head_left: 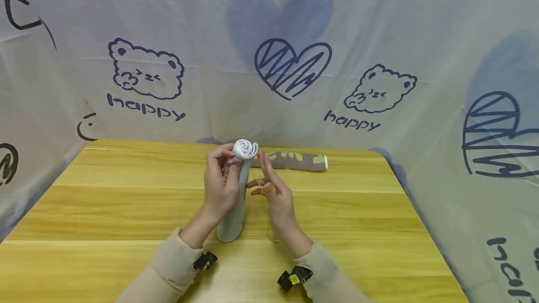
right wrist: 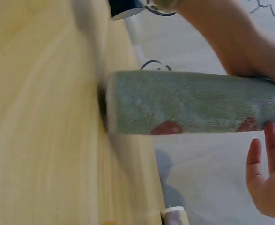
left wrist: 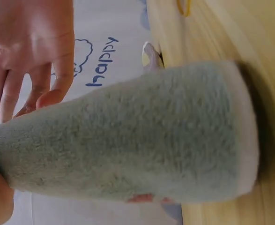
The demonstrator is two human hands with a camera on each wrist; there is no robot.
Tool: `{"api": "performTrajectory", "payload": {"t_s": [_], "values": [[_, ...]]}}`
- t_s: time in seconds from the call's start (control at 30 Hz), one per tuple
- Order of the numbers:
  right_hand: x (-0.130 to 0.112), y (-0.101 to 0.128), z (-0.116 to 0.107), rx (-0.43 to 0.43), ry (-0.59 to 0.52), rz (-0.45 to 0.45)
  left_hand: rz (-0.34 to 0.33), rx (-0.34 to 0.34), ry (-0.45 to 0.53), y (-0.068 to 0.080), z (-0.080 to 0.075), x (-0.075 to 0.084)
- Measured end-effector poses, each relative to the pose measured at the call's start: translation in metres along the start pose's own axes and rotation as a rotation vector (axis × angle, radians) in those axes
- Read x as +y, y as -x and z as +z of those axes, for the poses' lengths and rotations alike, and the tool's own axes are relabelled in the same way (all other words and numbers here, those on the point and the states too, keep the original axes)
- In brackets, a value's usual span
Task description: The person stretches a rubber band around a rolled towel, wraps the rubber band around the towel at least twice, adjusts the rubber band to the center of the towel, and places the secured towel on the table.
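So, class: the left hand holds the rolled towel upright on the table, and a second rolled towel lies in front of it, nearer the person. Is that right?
Not quite. The left hand does hold the rolled towel upright on the table, but the second towel lies behind it, at the far edge, not nearer the person. The head view shows this.

A makeshift home-style recording corner is showing: a wooden table point(head_left: 126, 200) is sitting enclosed by a hanging cartoon-printed sheet point(head_left: 269, 36) of bears, hearts and "happy".
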State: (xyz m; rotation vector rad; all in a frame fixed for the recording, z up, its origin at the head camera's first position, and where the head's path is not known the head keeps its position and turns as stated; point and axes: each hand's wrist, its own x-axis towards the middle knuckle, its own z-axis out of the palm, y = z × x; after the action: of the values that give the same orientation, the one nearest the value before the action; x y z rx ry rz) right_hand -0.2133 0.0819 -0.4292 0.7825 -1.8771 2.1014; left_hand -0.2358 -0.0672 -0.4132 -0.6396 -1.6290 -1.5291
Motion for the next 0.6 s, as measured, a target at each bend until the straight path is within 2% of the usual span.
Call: {"api": "performTrajectory", "payload": {"t_s": [0.1, 0.23, 0.3, 0.37, 0.5, 0.6], "values": [[-0.003, -0.001, -0.002, 0.092, -0.140, 0.124, 0.037, -0.032, 0.028, 0.002, 0.003, 0.000], [-0.005, -0.005, -0.009, 0.212, -0.242, 0.191, 0.000, -0.081, 0.068, 0.003, 0.005, 0.002], [-0.006, -0.007, -0.014, 0.254, -0.247, 0.195, -0.019, -0.123, 0.083, 0.003, 0.004, 0.001], [-0.009, -0.009, -0.019, 0.264, -0.227, 0.191, -0.009, -0.176, 0.089, 0.003, 0.003, 0.000], [-0.016, -0.014, -0.027, 0.257, -0.165, 0.185, 0.081, -0.281, 0.063, -0.001, 0.001, -0.002], [-0.019, -0.016, -0.030, 0.246, -0.138, 0.196, 0.151, -0.333, 0.008, -0.002, -0.001, -0.005]]}}
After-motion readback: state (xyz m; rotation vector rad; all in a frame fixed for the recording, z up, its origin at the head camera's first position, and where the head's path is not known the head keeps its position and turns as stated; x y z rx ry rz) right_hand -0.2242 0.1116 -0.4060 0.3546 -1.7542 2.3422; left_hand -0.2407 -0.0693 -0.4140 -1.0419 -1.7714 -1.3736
